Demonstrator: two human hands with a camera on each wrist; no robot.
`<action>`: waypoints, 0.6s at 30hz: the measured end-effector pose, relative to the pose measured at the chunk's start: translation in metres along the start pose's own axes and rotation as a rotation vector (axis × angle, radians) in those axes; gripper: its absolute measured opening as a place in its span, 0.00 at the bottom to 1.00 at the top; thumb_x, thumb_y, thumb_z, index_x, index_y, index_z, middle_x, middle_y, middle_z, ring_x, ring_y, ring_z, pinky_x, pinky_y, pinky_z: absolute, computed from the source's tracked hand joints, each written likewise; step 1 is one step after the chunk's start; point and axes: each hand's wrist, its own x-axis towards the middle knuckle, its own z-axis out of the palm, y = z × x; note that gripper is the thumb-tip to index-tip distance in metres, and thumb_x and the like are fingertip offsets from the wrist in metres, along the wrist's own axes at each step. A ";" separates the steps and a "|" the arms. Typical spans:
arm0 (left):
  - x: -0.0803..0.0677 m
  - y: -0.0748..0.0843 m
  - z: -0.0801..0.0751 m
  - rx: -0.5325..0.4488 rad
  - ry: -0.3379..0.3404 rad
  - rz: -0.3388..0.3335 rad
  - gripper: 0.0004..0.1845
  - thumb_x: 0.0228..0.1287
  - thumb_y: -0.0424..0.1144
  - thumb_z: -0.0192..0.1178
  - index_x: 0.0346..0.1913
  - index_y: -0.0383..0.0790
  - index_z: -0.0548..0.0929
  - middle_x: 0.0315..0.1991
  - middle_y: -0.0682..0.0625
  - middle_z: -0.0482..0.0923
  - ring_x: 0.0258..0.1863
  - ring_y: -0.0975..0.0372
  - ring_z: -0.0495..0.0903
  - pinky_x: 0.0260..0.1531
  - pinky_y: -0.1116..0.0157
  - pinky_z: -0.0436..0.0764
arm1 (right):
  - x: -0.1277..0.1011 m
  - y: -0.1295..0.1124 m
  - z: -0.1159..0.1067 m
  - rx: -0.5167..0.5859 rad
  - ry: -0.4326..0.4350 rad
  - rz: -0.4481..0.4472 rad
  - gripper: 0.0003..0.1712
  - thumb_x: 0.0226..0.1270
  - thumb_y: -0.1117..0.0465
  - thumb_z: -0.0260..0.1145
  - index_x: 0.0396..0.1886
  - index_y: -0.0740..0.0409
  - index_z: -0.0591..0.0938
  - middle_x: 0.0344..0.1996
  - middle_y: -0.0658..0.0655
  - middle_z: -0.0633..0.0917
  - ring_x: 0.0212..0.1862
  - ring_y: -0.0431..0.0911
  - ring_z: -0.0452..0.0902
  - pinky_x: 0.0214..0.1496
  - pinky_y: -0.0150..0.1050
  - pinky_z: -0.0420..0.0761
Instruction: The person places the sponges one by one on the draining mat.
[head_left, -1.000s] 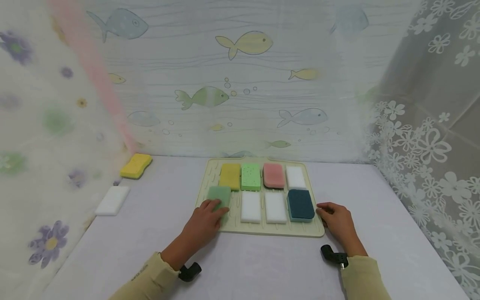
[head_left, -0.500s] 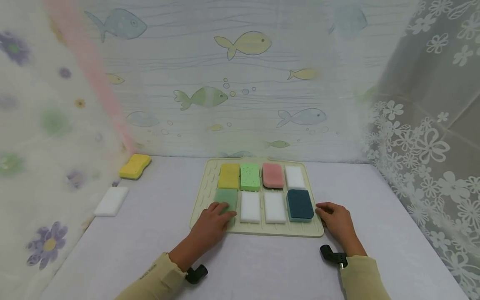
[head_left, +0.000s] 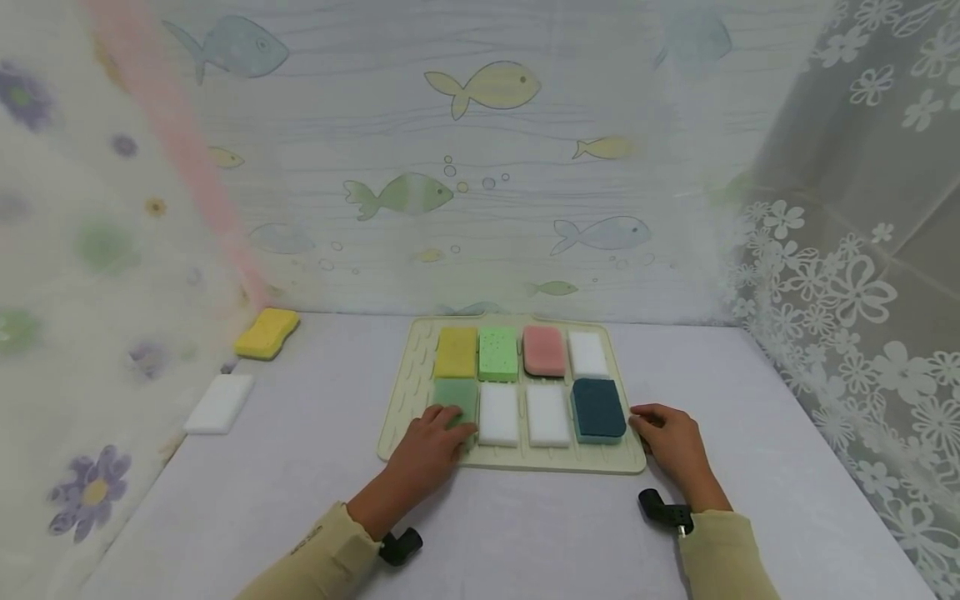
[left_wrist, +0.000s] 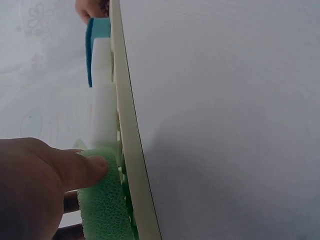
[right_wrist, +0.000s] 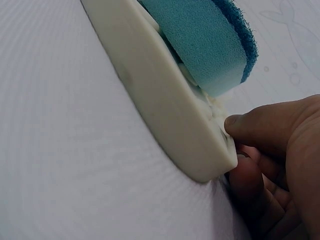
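A cream ridged tray [head_left: 405, 400] carries two rows of sponges. At the front row's left end, my left hand [head_left: 423, 450] holds a pale green sponge [head_left: 455, 392]; in the left wrist view the thumb lies on the near end of this porous green sponge [left_wrist: 105, 210], with fingers along its side. Beside it lie two white sponges [head_left: 498, 415], then a dark blue-topped sponge [head_left: 597, 408]. My right hand [head_left: 671, 442] pinches the tray's right edge, thumb on the rim [right_wrist: 227, 142] and a finger against the outer side.
The back row has a yellow sponge [head_left: 456, 352], a bright green sponge [head_left: 498, 353], a pink sponge [head_left: 543, 350] and a white sponge [head_left: 588, 354]. Off to the left on the table [head_left: 525, 533] lie a yellow scouring sponge [head_left: 266, 333] and a white block [head_left: 220, 404]. Patterned curtains [head_left: 487, 208] surround the table.
My left hand has moved the pale green sponge rightward on the tray, bringing it below the yellow one and close beside the first white one. The right hand stays at the tray's edge.
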 end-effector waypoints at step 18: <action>0.001 0.001 0.004 0.034 0.031 0.004 0.15 0.60 0.36 0.65 0.50 0.53 0.84 0.51 0.48 0.78 0.52 0.52 0.75 0.37 0.55 0.77 | 0.003 0.004 0.003 -0.016 0.002 0.011 0.20 0.69 0.55 0.61 0.54 0.63 0.82 0.42 0.62 0.86 0.36 0.45 0.79 0.31 0.33 0.77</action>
